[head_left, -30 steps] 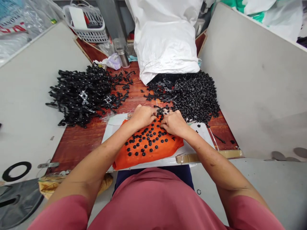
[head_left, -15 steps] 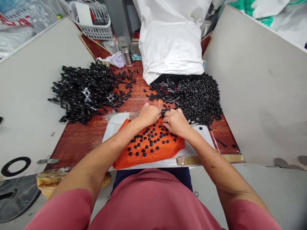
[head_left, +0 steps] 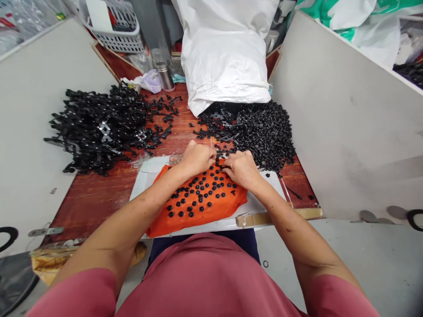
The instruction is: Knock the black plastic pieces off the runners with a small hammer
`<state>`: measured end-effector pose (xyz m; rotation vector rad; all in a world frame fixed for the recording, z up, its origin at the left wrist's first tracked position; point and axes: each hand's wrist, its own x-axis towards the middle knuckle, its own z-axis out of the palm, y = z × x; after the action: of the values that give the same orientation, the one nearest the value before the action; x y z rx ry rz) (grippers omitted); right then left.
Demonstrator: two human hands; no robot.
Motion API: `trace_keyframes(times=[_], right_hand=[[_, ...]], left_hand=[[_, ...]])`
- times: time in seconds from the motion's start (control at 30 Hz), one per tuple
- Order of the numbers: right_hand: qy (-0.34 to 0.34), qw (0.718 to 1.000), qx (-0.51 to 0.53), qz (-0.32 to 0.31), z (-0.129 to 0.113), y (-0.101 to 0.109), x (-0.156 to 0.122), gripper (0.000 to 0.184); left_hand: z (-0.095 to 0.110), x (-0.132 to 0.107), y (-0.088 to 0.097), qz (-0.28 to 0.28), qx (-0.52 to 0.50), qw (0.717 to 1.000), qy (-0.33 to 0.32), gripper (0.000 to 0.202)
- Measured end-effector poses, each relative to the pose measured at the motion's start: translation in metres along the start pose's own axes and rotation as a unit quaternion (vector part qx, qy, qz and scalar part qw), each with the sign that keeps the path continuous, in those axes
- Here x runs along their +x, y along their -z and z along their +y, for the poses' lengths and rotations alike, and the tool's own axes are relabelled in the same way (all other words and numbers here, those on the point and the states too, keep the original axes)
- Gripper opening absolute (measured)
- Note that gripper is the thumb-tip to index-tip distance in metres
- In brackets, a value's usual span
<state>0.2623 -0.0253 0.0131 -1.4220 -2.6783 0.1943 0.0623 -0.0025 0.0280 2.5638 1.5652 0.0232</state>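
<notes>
An orange cloth (head_left: 198,220) lies over a white board (head_left: 145,169), with many small black round caps (head_left: 201,208) spread on top. At its far edge my left hand (head_left: 199,157) is closed, its fingertips pinching the end of a black jointed strip (head_left: 220,152). My right hand (head_left: 242,168) is just to the right, fingers curled together close to the cloth's far edge. What its fingertips hold is hidden. A small gap separates the two hands.
A heap of black jointed linkages (head_left: 102,132) is at left, and a pile of small black parts (head_left: 264,136) at right below a white sack (head_left: 228,66). A metal flask (head_left: 165,77) and grey basket (head_left: 115,37) stand behind. Grey panels (head_left: 343,119) flank the table.
My hands have drawn slightly apart, and more of the black strip shows between them. The whole view has shifted a little, moving the scene left.
</notes>
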Motion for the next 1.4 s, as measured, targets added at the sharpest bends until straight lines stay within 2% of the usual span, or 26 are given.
trace_keyframes(times=[0.1, 0.2, 0.33, 0.5, 0.6, 0.67, 0.8, 1.03, 1.23, 1.4], right_hand=[[-0.014, 1.0, -0.002, -0.009, -0.004, -0.001, 0.002, 0.021], [-0.039, 0.999, 0.006, -0.024, -0.001, -0.002, 0.004, 0.022], [-0.053, 0.997, 0.029, -0.049, 0.001, -0.003, 0.012, 0.021], [-0.067, 0.996, 0.04, -0.03, 0.006, 0.001, 0.019, 0.022], [-0.085, 0.995, 0.042, -0.002, 0.017, 0.009, 0.016, 0.028], [-0.09, 0.995, 0.036, 0.005, 0.024, 0.013, 0.012, 0.028], [-0.059, 0.998, 0.03, -0.015, 0.026, 0.015, 0.004, 0.022], [-0.033, 0.999, -0.004, -0.038, 0.007, 0.01, 0.001, 0.018], [-0.068, 0.997, -0.023, 0.002, -0.002, 0.0, 0.005, 0.027], [-0.045, 0.999, -0.01, 0.01, 0.003, 0.001, 0.001, 0.024]], left_hand=[[0.006, 0.001, -0.004, 0.0, 0.003, 0.998, -0.068, 0.022], [0.011, 0.002, -0.013, 0.024, 0.045, 0.995, -0.089, 0.024], [0.015, -0.001, -0.019, 0.049, 0.066, 0.993, -0.082, 0.028], [0.012, -0.009, -0.011, -0.028, 0.016, 0.999, -0.013, 0.024], [0.007, -0.009, -0.005, -0.014, -0.018, 1.0, 0.018, 0.022], [0.007, -0.007, -0.004, -0.004, -0.04, 0.999, -0.007, 0.022], [0.015, 0.0, -0.005, -0.033, -0.034, 0.997, -0.059, 0.019], [0.013, 0.003, -0.009, -0.016, 0.042, 0.997, -0.057, 0.025], [0.014, 0.0, -0.01, 0.019, 0.071, 0.995, -0.07, 0.031], [0.014, 0.0, -0.007, -0.022, 0.053, 0.996, -0.07, 0.026]])
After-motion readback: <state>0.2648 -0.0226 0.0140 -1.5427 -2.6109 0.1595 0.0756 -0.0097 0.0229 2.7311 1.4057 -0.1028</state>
